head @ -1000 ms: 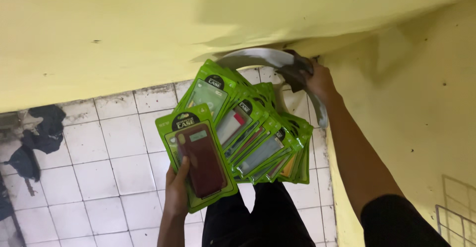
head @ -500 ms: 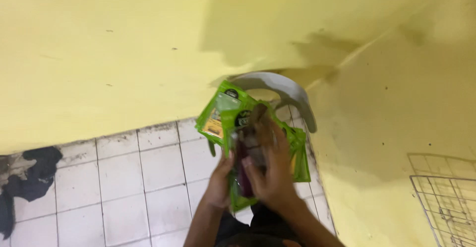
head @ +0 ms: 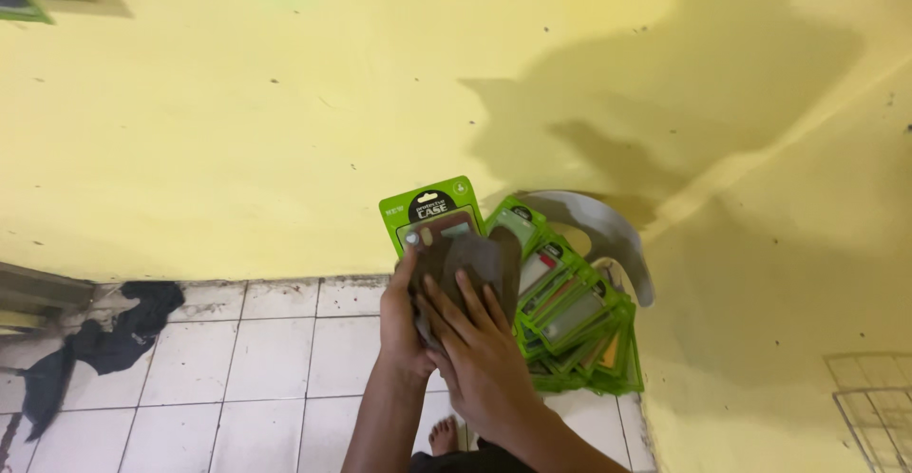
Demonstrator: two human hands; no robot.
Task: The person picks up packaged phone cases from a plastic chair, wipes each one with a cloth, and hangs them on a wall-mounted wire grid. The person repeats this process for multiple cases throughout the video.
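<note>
Yellow wall [head: 237, 103] fills the view above white floor tiles [head: 275, 350], with a fanned stack of green packaged phone cases [head: 570, 312] at about three o'clock of the hands. The left hand [head: 404, 326] pinches the front green pack [head: 432, 217] from behind, while the right hand [head: 484, 359] lies flat, fingers spread, over its dark case; peeling one pack off probably goes best with the left grip firm.

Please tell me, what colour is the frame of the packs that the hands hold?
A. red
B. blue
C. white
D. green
D: the packs fanned out under the left hand and the right hand all have bright green card frames, seen against the yellow wall.
</note>
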